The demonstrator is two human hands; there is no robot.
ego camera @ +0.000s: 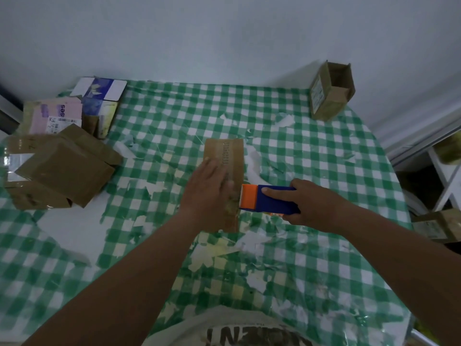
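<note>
Sealing a cardboard parcel (224,151): left hand (209,186) pressed flat on it, right hand (311,203) gripping the tape dispenser (272,199) at its edge, a tearing pull likely next.

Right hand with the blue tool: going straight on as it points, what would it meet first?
Likely the flat brown box: the tape dispenser in the right hand seems to touch its edge. Just beyond lies the left hand, pressing the box.

One view only: head-worn wide-angle camera, facing forward and down on the worktop (311,270). Close range: the right hand (313,204) and its grip on the tape dispenser (272,199) sit just right of frame centre. Wall (224,33) lies beyond the grip.
</note>
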